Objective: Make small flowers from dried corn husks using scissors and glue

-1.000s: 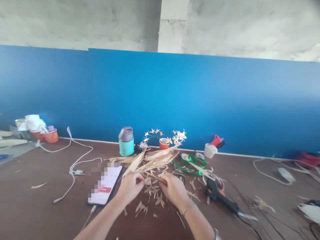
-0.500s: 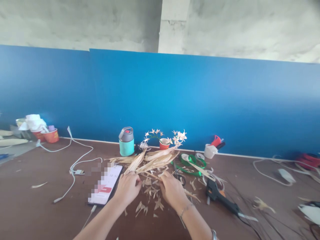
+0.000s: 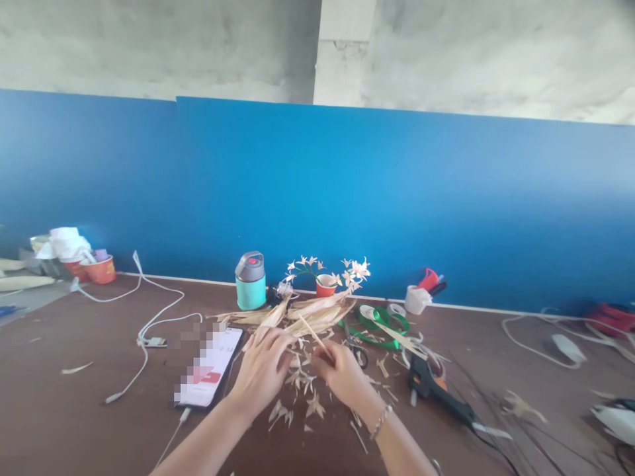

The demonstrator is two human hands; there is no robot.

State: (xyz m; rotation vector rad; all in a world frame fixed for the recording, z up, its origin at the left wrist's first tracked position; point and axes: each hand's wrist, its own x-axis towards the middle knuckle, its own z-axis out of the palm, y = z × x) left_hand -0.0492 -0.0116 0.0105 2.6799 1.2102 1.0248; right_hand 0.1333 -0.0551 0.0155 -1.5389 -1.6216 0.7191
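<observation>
My right hand [image 3: 342,372] is closed on a narrow pale strip of dried husk [image 3: 311,330], which points up and to the left from the fingertips. My left hand [image 3: 265,363] lies open, its fingers stretched toward the pile of dried corn husks [image 3: 317,313]; I cannot tell whether they touch it. Between the two hands are small husk flowers [image 3: 315,404] and scraps. Scissors [image 3: 358,352] lie just beyond my right hand. Behind the pile, a red paper cup [image 3: 325,288] holds sprigs of white husk flowers [image 3: 358,271].
To the left lie a phone [image 3: 211,370] and a white cable [image 3: 149,324]. A turquoise bottle [image 3: 251,291] stands at the back. On the right are green ribbon [image 3: 384,330], a glue gun [image 3: 439,393] and a white cup [image 3: 417,301] with pens.
My left hand has come off the upright husk piece and its fingers have spread. In my right hand a narrow strip now sticks up, pointing away from me.
</observation>
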